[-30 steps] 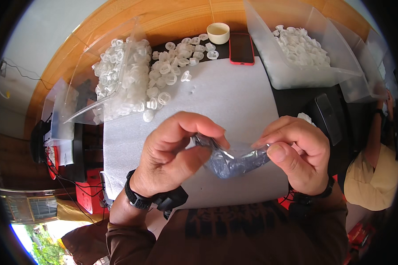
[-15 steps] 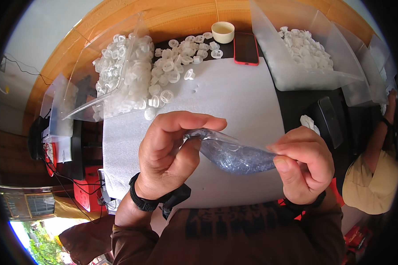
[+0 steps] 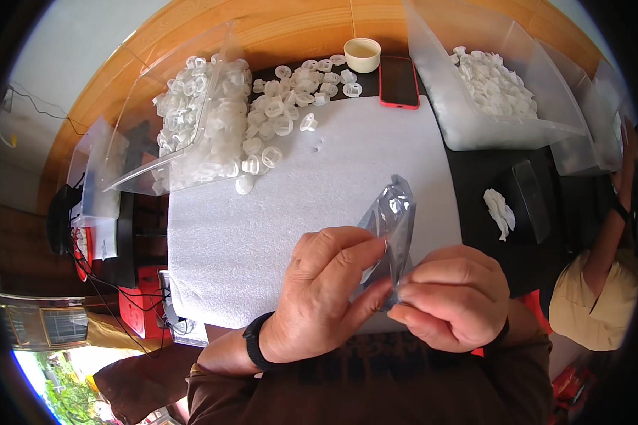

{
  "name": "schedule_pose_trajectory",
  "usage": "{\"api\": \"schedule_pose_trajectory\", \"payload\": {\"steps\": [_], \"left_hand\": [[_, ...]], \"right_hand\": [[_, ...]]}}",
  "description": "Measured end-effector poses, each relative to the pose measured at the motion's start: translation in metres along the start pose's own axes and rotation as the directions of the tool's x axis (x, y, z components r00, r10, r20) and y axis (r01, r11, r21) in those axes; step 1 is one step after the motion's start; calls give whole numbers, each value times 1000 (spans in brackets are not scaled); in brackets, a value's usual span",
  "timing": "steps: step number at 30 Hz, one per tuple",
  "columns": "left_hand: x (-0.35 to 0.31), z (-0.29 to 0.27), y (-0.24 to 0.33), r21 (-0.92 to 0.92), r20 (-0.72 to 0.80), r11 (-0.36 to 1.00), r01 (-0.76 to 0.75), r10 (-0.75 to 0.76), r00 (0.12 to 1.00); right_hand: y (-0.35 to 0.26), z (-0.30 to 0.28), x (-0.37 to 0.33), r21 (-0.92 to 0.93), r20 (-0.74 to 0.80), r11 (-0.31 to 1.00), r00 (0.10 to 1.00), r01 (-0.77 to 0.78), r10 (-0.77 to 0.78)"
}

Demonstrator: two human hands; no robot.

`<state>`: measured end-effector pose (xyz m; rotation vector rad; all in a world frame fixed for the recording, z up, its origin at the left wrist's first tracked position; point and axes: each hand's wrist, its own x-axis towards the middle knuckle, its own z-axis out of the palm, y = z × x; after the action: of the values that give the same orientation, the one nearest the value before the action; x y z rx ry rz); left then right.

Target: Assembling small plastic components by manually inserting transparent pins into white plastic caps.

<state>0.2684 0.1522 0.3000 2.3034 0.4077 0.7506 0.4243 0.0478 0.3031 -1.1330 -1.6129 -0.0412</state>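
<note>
At the left of the frame, a red box [image 3: 136, 304] sits below the dark edge of another surface. In the upper left, a clear plastic bin [image 3: 149, 166] holds a heap of translucent white plastic pieces [image 3: 184, 106], and more loose pieces [image 3: 283, 106] lie just to its right, some on a pale foam sheet [image 3: 241, 241] that covers the centre. Below centre, the left hand [image 3: 329, 287], a black band [image 3: 255, 343] on its wrist, has thumb and fingers clamped on the side of a shiny bluish-grey plastic bag [image 3: 393, 205]. The bag stands tilted above the sheet, its narrow end pointing up. At top centre are a cream cup [image 3: 362, 57] and, beside it, a red-edged phone [image 3: 399, 81]. Right of centre, the right hand [image 3: 457, 294] is clamped on the bag's lower end, close to the left thumb. In the upper right, a translucent bin [image 3: 439, 92] holds white pieces [image 3: 493, 85]; beneath it lie a crumpled white tissue [image 3: 500, 214] and a dark flat object [image 3: 530, 202]. At the right edge shows another person's forearm [image 3: 602, 248].
</note>
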Motion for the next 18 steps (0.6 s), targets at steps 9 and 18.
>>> {"api": "schedule_pose_trajectory", "payload": {"steps": [9,18], "left_hand": [[-9,-2,-12,-437,-4,899,23,-27,1000],[-14,3,-11,-389,83,920,-41,80,993]], "right_hand": [[9,-20,1,166,195,974,974,-151,118],[-1,-16,11,-132,515,981,835,-144,193]]}}
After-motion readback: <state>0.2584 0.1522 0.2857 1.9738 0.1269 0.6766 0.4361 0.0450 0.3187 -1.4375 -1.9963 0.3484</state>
